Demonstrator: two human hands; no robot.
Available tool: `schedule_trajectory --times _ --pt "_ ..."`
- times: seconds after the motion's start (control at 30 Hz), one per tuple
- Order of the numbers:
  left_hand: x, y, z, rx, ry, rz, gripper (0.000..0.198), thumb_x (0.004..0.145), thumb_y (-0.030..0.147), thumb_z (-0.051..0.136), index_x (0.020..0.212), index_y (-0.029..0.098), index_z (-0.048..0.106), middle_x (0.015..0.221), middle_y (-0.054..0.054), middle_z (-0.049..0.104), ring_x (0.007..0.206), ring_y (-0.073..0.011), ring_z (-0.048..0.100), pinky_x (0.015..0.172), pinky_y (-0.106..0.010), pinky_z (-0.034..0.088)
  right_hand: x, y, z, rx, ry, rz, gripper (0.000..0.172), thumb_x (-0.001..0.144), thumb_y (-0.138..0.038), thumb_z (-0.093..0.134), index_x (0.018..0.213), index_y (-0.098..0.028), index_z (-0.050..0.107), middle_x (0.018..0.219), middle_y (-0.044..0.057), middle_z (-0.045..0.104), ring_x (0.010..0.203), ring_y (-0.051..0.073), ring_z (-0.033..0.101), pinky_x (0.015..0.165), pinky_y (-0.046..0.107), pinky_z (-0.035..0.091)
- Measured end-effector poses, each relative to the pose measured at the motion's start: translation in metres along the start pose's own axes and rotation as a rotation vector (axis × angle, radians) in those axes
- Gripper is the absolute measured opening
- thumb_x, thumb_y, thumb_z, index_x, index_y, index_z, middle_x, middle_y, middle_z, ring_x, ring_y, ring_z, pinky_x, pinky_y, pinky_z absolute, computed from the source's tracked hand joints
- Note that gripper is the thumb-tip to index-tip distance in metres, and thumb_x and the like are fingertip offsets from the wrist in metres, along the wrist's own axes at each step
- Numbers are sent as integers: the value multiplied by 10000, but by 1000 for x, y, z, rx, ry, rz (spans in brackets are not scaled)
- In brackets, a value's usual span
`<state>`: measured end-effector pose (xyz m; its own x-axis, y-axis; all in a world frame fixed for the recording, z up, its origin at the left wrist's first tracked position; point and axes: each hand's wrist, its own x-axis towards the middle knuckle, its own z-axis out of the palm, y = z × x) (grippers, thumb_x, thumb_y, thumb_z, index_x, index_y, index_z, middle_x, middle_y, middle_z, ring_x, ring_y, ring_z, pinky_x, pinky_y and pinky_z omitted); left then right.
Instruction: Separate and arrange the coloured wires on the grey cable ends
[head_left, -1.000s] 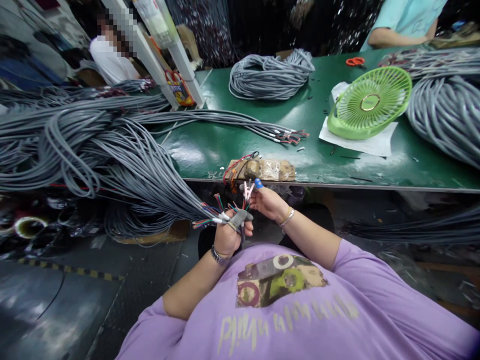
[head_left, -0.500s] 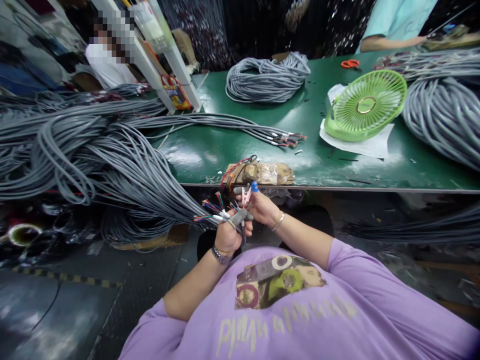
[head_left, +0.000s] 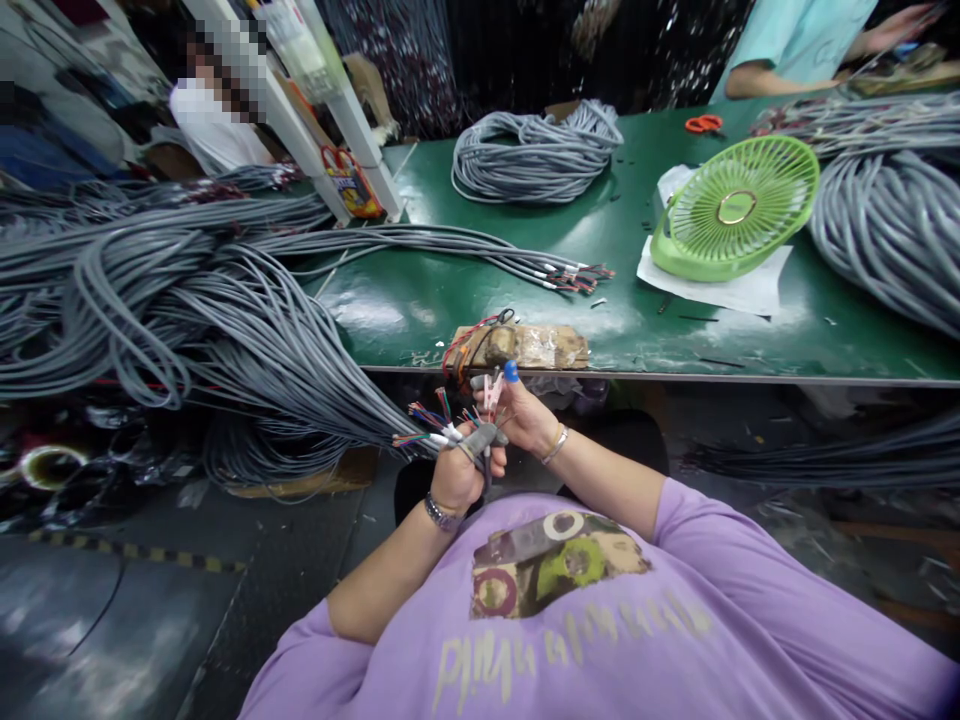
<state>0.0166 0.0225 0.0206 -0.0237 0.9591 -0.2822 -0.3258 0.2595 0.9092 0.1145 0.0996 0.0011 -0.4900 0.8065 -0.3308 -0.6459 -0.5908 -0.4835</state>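
Observation:
My left hand point(head_left: 459, 470) is closed round the stripped ends of a thick bundle of grey cables point(head_left: 225, 320) that runs off to the left; coloured wire tips point(head_left: 427, 418) fan out above my fist. A grey wrap covers one finger. My right hand point(head_left: 525, 412) pinches a small pink clip point(head_left: 492, 390) right at those wire ends; a blue cap sits on one fingertip. Both hands are held just below the front edge of the green table point(head_left: 600, 330).
A taped wooden block point(head_left: 525, 346) with red wires sits on the table edge above my hands. Farther back lie a loose cable bunch point(head_left: 480, 250), a coiled grey cable heap point(head_left: 534, 150), a green fan point(head_left: 731, 210) on paper, orange scissors point(head_left: 703, 124). More cables at right point(head_left: 892, 220). Other people work behind.
My right hand has drawn slightly closer to the left hand with the clip; otherwise both hands stay in place at the wire ends.

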Motion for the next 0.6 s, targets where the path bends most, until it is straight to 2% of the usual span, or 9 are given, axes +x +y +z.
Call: schedule_trajectory --times 0.13,0.3,0.43,0.6 --pt "-4 -3 -4 14 8 16 302 672 430 712 655 140 631 465 -5 601 334 -80 504 340 -175 374 -2 0 -12 22 -83 71 562 824 -692 472 898 -166 657 734 35 621 564 114 504 535 232 428" --pt "-15 -8 -6 42 -7 73 301 700 431 701 684 138 634 488 -5 616 354 -87 532 356 -181 409 -11 -4 -23 1 -118 90 561 845 -686 439 859 -162 637 732 34 614 571 106 494 516 210 388" --pt "-17 -11 -6 34 106 146 309 722 441 692 723 139 627 521 7 627 384 -84 555 380 -178 442 -20 -8 -24 -101 -117 58 537 832 -669 490 829 -150 630 726 25 603 568 87 479 519 193 383" --pt "-13 -15 -10 137 229 268 317 744 452 680 778 142 627 579 6 656 405 -85 574 391 -179 452 -29 -11 -18 -271 -149 -21 524 755 -651 611 842 -135 638 717 17 589 548 73 460 467 181 345"
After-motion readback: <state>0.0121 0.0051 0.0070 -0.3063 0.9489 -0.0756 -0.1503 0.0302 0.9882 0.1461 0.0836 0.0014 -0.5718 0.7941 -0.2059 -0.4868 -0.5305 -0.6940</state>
